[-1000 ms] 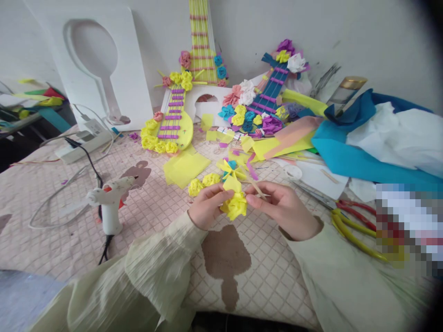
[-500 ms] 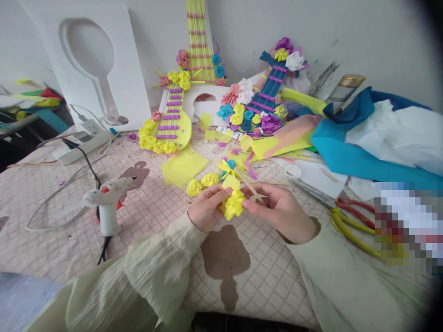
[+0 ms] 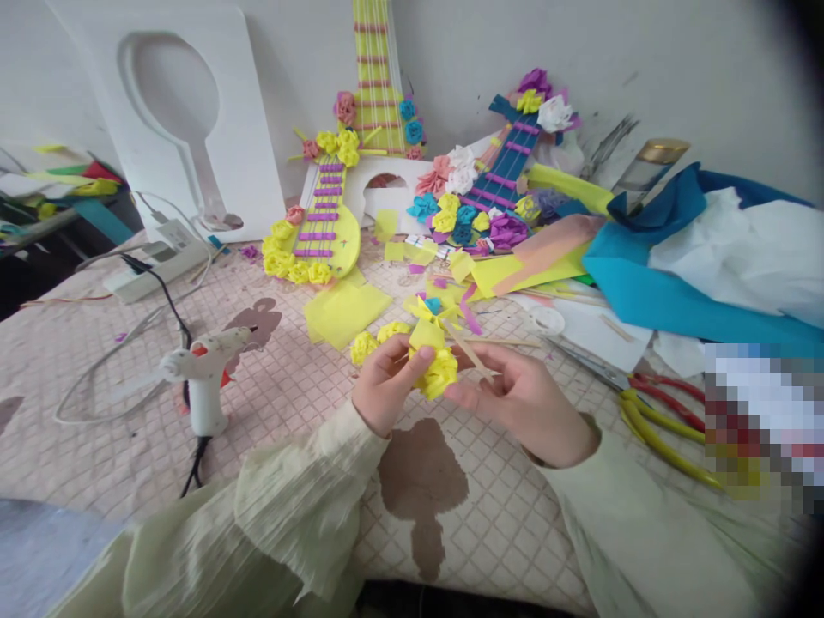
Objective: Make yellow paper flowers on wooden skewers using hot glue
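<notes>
Between thumb and fingers, my left hand (image 3: 384, 386) pinches a crumpled yellow paper flower (image 3: 440, 372), with a flat paper petal standing up at its top. My right hand (image 3: 539, 405) has its thumb tip at the flower's right side. A thin pale wooden stick (image 3: 469, 350) is gripped in the right fingers and slants up to the left, behind the flower. Just beyond my left hand lie two more yellow paper flowers (image 3: 364, 348), partly covered by the fingers. Yellow paper squares (image 3: 348, 311) are stacked a little farther back.
A white hot glue gun (image 3: 207, 386) stands at left, its cable running to a power strip (image 3: 154, 264). Flower-decorated paper instruments (image 3: 328, 219) lean at the back. Scissors (image 3: 596, 365), yellow-handled pliers (image 3: 663, 442) and blue paper (image 3: 663, 275) occupy the right.
The yellow flower has turned in my hands and shows a wider side. My left thumb lies farther across it, and my right hand has dropped slightly. The view has shifted a little.
</notes>
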A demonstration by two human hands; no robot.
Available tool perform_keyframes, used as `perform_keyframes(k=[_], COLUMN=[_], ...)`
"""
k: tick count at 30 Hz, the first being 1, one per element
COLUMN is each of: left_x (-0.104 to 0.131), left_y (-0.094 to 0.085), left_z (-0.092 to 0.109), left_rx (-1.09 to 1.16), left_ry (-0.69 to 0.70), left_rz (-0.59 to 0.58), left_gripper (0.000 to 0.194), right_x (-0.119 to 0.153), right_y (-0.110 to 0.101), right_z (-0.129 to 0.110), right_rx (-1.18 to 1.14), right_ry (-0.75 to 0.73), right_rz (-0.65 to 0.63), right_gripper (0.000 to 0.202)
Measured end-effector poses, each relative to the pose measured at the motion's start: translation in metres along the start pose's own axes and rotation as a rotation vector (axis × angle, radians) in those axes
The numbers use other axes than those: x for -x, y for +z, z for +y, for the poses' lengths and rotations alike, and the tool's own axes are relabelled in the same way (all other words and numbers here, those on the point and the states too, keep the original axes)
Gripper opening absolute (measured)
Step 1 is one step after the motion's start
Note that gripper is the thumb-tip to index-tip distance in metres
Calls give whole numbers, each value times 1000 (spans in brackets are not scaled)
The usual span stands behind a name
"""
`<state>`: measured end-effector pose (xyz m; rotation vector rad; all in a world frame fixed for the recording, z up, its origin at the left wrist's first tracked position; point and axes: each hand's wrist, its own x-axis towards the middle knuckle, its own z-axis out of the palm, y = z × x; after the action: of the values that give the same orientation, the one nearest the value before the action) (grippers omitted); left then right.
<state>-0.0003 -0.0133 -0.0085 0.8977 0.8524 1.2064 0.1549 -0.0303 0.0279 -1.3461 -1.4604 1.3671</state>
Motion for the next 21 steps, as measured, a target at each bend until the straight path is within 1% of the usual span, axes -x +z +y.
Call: perform_keyframes(k=[3,5,7,8,10,13,15,18,21], left_x=[2,2,3,3,4,4,3,3,5], left_y=[1,2,3,3,2,2,2,3,4], left_z=[2,6,8,9,10,10,10,11,12], left_rx=[53,106,124,113,56,-39,-72,-63,-31], left_ry=[-39,-95,-135,-126,-64,29,34,23,-28], left_rz=[-20,-22,-33,-46,-96,-144,-122,-78,-99], left_gripper=[20,22,26,29,38,49,49,46,45], right_x=[-1,-2,-4,-5,-6,-7,-8,-9,-12], right_y=[1,-1,-2,-4,-5,-7,-9,-12,-17], right_z=[1,0,0,-1,0,1,1,0,0], right_rx=[-39,-123,-181,-196,-216,-215,-197,-186,-196], right_ry=[-18,-26,0,20,53,51,37,58,69], right_rz=[33,18,7,7,15,15,11,12,20], right_gripper=[36,30,28,28,30,34,37,39,34])
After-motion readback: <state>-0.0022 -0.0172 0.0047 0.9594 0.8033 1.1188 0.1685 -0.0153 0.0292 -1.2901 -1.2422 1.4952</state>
